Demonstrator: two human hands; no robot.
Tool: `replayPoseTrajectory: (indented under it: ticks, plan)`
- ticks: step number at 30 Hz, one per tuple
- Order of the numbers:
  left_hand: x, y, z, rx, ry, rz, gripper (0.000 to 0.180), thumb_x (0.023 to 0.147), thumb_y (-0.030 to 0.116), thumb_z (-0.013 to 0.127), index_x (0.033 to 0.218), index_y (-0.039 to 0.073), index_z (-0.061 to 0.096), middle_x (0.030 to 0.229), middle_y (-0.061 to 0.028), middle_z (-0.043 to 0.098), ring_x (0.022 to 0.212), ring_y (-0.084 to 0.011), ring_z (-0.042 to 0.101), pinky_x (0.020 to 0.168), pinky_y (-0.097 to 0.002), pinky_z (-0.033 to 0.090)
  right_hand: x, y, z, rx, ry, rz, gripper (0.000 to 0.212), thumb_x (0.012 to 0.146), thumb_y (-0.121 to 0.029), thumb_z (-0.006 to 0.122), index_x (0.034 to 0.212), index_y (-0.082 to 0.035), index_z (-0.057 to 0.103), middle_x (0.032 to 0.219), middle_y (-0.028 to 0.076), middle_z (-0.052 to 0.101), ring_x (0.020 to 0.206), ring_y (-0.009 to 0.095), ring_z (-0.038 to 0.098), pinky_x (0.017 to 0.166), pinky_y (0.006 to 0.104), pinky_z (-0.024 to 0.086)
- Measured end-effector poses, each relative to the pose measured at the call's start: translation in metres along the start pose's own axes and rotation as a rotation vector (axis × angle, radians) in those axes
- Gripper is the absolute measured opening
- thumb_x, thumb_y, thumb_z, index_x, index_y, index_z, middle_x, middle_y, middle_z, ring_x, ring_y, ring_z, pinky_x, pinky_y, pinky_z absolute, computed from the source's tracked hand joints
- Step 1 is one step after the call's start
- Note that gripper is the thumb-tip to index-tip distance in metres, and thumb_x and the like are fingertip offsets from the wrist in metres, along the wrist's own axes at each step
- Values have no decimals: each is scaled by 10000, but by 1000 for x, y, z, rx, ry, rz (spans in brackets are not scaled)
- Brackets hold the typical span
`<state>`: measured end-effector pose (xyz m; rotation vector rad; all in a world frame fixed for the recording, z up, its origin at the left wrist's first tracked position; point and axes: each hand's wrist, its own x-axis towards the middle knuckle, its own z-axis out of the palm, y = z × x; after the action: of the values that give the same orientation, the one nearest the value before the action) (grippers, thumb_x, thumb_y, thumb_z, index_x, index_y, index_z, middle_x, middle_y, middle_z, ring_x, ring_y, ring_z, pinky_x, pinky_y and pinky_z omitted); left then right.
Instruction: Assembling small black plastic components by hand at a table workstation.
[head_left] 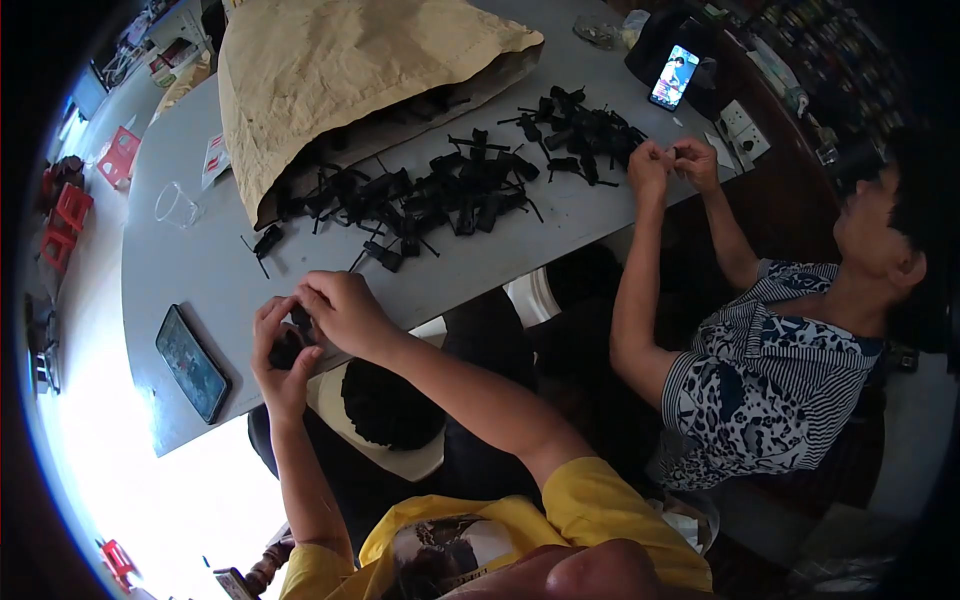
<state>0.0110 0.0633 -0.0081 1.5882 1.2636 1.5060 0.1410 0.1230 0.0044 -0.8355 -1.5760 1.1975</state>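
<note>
My left hand (280, 362) is closed round a small black plastic part (286, 348), holding it over the table's near edge. The fingertips of my right hand (345, 312) meet the left fingers at the top of that part, pinched together; what exactly lies between them is hidden. Beyond my hands, a heap of black plastic clip-like parts with thin stems (420, 195) spreads along the grey table (270, 300). Two single black parts, one at the left (268, 240) and another in front of the heap (382, 256), lie closest to my hands.
A large brown paper sack (350, 70) opens toward the heap. Left of my hands lies a phone (192, 362); a clear cup (177, 205) is farther back. On my right, a co-worker's hands (670, 165) are near another black pile (580, 130) and a propped, lit phone (674, 77). A cream basin (425, 462) holding something black is below the table edge.
</note>
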Motion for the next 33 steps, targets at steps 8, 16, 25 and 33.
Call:
replayPoseTrajectory:
  ticks: [8,16,25,33]
  plan:
    - [-6,-8,-3,37,88,-136,227,752,21,624,963,-4,544,872,-37,580,832,-112,540,779,-226,419,-10,-24,-7,-283,-24,-319,141,803,-118,601,854,-25,507,743,109,563,658,242,589,554,330,456]
    - [-5,-12,-9,-471,152,-153,177,861,76,507,1017,-9,499,932,-61,522,755,-125,509,723,-230,408,-12,-12,13,-56,-25,-224,158,805,-77,589,813,-10,446,709,142,546,601,269,580,527,345,438]
    - [-9,5,-17,-573,61,-219,142,836,88,519,921,-25,523,906,-71,522,728,-120,502,658,-197,385,-7,-13,1,-367,-12,-307,181,787,-128,603,854,-20,474,818,143,540,759,294,556,607,363,448]
    - [-21,46,-18,184,-596,-90,265,770,204,570,876,-30,634,946,-139,601,798,-251,582,712,-324,449,13,20,-7,-1127,192,-360,219,778,-108,532,974,-19,570,1153,203,465,1082,335,436,849,420,389]
